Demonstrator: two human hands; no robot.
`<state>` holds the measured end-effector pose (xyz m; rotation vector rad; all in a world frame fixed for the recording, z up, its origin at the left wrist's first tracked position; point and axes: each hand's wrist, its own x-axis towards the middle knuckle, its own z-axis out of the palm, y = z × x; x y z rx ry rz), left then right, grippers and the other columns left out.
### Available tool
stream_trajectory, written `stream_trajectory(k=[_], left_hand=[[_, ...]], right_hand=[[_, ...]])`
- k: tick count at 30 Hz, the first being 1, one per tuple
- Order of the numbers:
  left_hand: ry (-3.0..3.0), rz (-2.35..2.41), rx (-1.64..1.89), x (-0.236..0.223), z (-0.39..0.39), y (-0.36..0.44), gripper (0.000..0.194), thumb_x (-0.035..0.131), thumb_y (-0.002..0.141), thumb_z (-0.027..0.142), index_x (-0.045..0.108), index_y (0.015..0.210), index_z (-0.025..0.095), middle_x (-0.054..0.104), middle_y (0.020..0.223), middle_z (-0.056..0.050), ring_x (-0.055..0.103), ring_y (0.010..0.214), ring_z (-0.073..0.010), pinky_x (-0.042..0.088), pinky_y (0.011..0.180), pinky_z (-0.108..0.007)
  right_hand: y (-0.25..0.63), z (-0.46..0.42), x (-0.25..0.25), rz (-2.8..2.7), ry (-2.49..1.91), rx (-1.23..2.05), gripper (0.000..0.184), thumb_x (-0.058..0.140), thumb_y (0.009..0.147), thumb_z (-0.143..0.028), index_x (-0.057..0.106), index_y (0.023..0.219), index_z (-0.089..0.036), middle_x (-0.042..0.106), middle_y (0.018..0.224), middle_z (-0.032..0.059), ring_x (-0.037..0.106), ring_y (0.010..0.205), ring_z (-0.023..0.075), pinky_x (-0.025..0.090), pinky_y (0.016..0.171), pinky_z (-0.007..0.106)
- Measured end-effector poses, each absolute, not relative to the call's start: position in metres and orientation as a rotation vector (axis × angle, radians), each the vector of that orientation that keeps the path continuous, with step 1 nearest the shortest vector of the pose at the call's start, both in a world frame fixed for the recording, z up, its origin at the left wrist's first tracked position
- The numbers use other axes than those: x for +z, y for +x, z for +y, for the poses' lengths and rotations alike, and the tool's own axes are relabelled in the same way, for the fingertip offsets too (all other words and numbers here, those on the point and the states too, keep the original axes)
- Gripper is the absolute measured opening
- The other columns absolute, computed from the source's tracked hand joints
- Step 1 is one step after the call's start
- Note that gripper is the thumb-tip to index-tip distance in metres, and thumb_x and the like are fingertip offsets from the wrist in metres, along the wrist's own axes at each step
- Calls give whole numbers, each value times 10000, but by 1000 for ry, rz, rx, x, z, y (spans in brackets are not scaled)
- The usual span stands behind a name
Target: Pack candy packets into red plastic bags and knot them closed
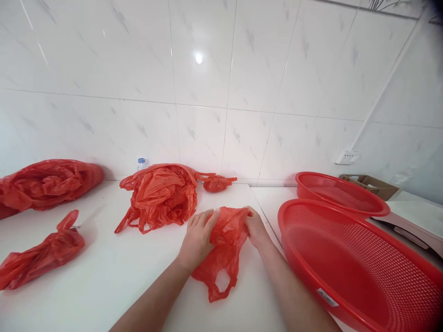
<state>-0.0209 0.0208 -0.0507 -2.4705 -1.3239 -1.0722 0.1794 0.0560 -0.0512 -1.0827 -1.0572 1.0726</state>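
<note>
A thin red plastic bag [226, 240] lies crumpled on the white table, its looped handle toward me. My left hand [197, 240] holds the bag's left side, with the thumb along its upper edge; the fingertips are partly hidden. At the upper right corner, my right hand [255, 226] pinches the plastic between curled fingers. Just beyond my left hand sits a big heap of red plastic bags [164, 196]. A small knotted red bag [218, 183] rests beside that heap, near the wall.
Left on the white table [114, 276] are a twisted red bag [51, 249] and a large red bundle [58, 182]. A blue-capped bottle [141, 163] stands behind the heap. To the right are two red perforated baskets [332, 258], a cardboard box [372, 186] and a wall socket [347, 157].
</note>
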Motion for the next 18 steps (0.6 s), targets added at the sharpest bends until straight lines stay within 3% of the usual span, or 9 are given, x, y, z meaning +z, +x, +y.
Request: stream_trajectory(k=[2, 5, 8, 11, 14, 18], left_hand=[[-2517, -1558, -1149, -53, 25, -24, 435, 440, 706, 36, 586, 1070, 225, 647, 973, -57, 583, 894, -196, 436, 763, -315], [-2397, -1896, -1370, -58, 32, -35, 303, 392, 703, 26, 585, 837, 216, 628, 746, 9, 542, 660, -133, 380, 600, -238], [-2232, -2041, -1598, -60, 35, -43, 280, 403, 671, 32, 559, 821, 210, 596, 675, 30, 505, 600, -117, 346, 570, -222], [-2142, -2069, -1805, -59, 36, -42, 264, 424, 637, 49, 550, 807, 207, 596, 693, 27, 518, 628, -124, 360, 593, -228], [-2099, -2066, -2050, -58, 36, -37, 204, 449, 629, 88, 542, 769, 204, 596, 713, 27, 523, 657, -130, 389, 636, -243], [-2031, -2066, -2703, -54, 37, -38, 74, 517, 679, 223, 518, 743, 186, 578, 695, 23, 526, 638, -133, 414, 610, -251]], right_hand=[[181, 54, -49, -1171, -1155, 1018, 184, 594, 588, -249, 470, 716, -201, 448, 569, -79, 411, 486, 82, 322, 453, 207], [185, 53, -44, -1272, -1369, 767, 268, 611, 584, -256, 529, 834, -204, 483, 657, -56, 424, 521, 99, 340, 466, 222], [179, 41, -34, -1399, -1391, 351, 430, 624, 631, -290, 533, 1044, -211, 547, 983, 49, 527, 766, 174, 449, 642, 300], [157, 16, -26, -1569, -1271, 13, 279, 541, 759, -274, 548, 1030, -208, 550, 1024, 92, 519, 937, 219, 428, 820, 353], [128, -5, -31, -1903, -1188, 107, 168, 425, 856, -250, 586, 899, -227, 587, 863, 64, 552, 818, 184, 428, 761, 308], [120, 2, -47, -1900, -1434, 457, 145, 496, 810, -291, 611, 885, -242, 626, 878, 72, 589, 755, 201, 430, 664, 315]])
